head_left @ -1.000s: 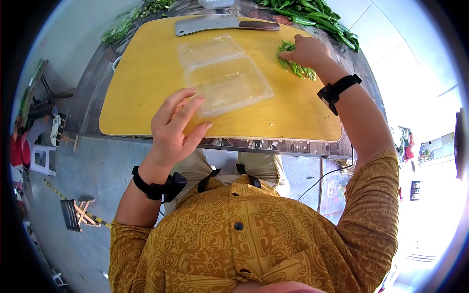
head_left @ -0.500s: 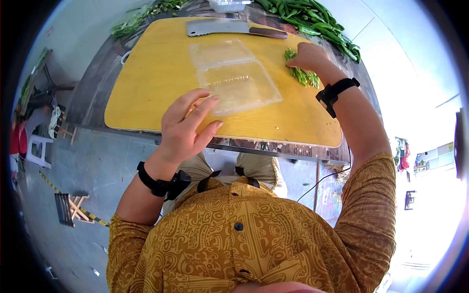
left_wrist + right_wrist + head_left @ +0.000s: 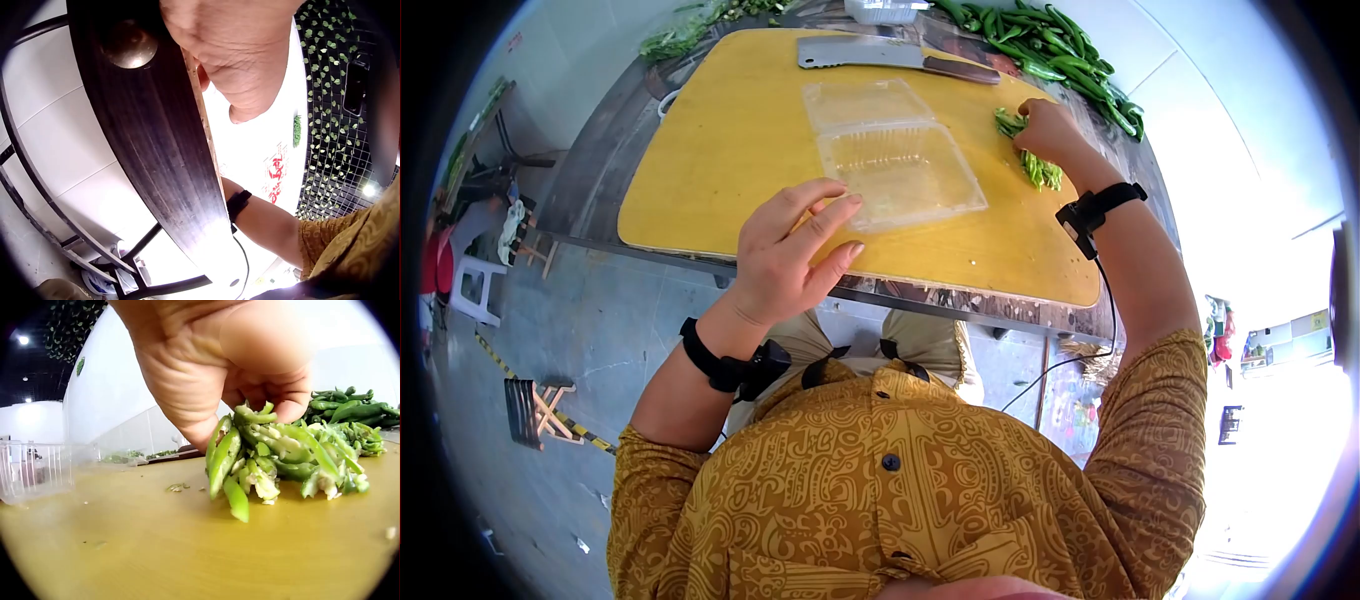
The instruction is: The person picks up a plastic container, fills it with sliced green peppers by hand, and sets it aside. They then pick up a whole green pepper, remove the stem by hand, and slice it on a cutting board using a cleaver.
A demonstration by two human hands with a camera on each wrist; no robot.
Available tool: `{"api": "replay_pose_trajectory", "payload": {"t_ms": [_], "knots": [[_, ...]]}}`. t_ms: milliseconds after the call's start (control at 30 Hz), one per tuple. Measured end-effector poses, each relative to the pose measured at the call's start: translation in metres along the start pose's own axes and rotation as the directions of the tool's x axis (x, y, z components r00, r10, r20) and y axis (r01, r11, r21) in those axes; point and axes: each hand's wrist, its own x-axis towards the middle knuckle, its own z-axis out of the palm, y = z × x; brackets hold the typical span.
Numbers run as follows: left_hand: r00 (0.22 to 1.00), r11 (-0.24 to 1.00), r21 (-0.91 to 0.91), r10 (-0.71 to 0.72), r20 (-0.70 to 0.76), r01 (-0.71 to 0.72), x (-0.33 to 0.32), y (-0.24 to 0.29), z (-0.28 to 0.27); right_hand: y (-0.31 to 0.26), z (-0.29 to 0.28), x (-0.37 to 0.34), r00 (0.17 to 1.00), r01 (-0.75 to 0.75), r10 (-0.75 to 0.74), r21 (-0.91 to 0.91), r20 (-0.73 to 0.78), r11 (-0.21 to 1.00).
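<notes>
My right hand [image 3: 1052, 134] is at the right side of the yellow cutting board [image 3: 720, 150], gripping a bunch of sliced green peppers [image 3: 1042, 173]. In the right wrist view the thumb and fingers curl down around these slices, which are low over the board with more slices behind. An open clear plastic container [image 3: 905, 175] lies mid-board with its lid folded back. At its near left corner, my left hand [image 3: 790, 245] has its fingers loosely extended, fingertips right by the rim. The left wrist view shows that hand above the board's edge, the container hidden.
A cleaver [image 3: 860, 52] lies along the board's far edge, handle to the right. Whole green peppers [image 3: 1060, 50] are heaped at the back right. Another clear container [image 3: 885, 10] stands at the back, with greens [image 3: 675, 38] at the back left. A cable [image 3: 1060, 370] hangs from the right wrist.
The right fingers have drawn in around the pepper slices, bunching them. The left hand keeps its place by the container. The whole head view has shifted, so the board sits slightly further right.
</notes>
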Motion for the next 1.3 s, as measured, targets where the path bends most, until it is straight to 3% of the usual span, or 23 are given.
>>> {"api": "replay_pose_trajectory", "payload": {"t_ms": [333,667,767,900,1200,1300], "knots": [[1.0,1.0,0.011,0.006,-0.007,-0.006,0.0,0.0,0.001,0.01,0.007,-0.003,0.997,0.054,-0.053,0.007,-0.049,0.999],[1.0,1.0,0.011,0.015,-0.017,-0.015,0.001,-0.001,0.001,0.021,-0.018,-0.01,0.996,-0.036,0.05,0.182,-0.071,0.983],[1.0,1.0,0.011,0.012,-0.02,-0.012,0.001,0.0,0.001,0.029,-0.026,-0.01,0.99,0.026,-0.009,0.114,-0.144,0.993],[0.997,0.999,-0.004,-0.04,0.059,0.04,0.001,0.004,-0.004,0.035,-0.033,-0.01,0.986,0.044,-0.017,0.157,-0.167,0.987],[0.998,1.0,0.0,-0.027,0.049,0.027,0.0,0.003,-0.003,0.036,-0.042,-0.005,0.966,0.113,-0.081,0.119,-0.246,0.986],[0.999,0.999,0.021,0.024,-0.027,-0.024,0.0,-0.001,0.002,0.026,-0.05,-0.011,0.953,0.161,-0.117,0.139,-0.281,0.977]]}}
